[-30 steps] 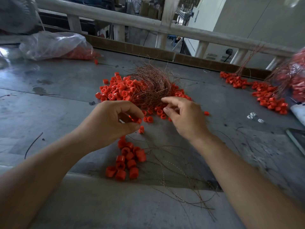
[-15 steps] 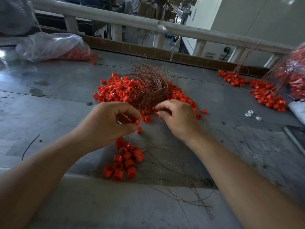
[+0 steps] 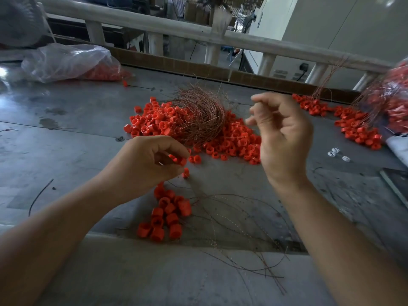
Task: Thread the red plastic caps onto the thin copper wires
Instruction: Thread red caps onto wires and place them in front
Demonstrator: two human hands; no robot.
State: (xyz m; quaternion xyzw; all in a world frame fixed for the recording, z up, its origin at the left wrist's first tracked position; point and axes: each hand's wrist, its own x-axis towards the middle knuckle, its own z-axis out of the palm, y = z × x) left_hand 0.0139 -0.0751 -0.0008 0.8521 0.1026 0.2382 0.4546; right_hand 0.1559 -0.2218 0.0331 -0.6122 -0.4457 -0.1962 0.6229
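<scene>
A heap of loose red caps (image 3: pixel 234 142) lies mid-table, with a tangled bundle of thin copper wires (image 3: pixel 199 115) on top of it. My left hand (image 3: pixel 145 164) hovers just in front of the heap and pinches a red cap (image 3: pixel 178 160) between thumb and fingers. My right hand (image 3: pixel 281 135) is raised above the heap's right side, blurred, fingers curled; whether it holds a wire cannot be told. A cluster of threaded caps (image 3: pixel 165 215) lies below my left hand, its wires (image 3: pixel 240 219) trailing toward the near edge.
A clear plastic bag of red caps (image 3: pixel 72 64) lies at the back left. More caps (image 3: pixel 353 123) and wired caps (image 3: pixel 395 107) sit at the right. Small white pieces (image 3: pixel 336 152) lie right of the heap. A white railing (image 3: pixel 220 36) runs behind the table.
My right hand has lifted from the foot of the wire bundle and swung up and to the right. My left hand has kept its pinch on the cap, almost in place.
</scene>
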